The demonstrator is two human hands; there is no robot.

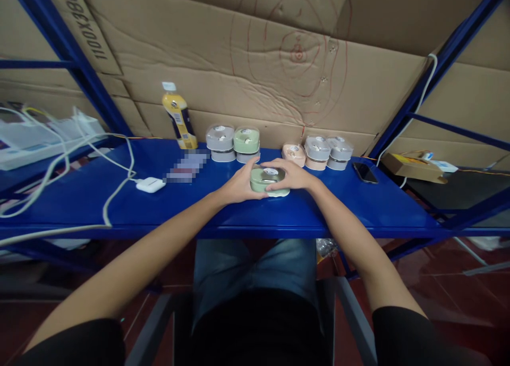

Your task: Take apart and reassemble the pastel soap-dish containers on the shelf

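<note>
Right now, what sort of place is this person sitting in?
Probably a makeshift workstation, perhaps in a workshop or storeroom: a blue metal shelf serves as the desk, cardboard sheeting backs it, and small lidded containers stand in stacks along the back.

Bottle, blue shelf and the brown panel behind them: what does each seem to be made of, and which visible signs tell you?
Bottle: probably smooth plastic; slim moulded shape, white cap.
Blue shelf: likely painted metal, fairly glossy; even colour, soft reflections.
Brown panel: cardboard, matte; creases, overlapping sheets and printed carton-style lettering.
</note>
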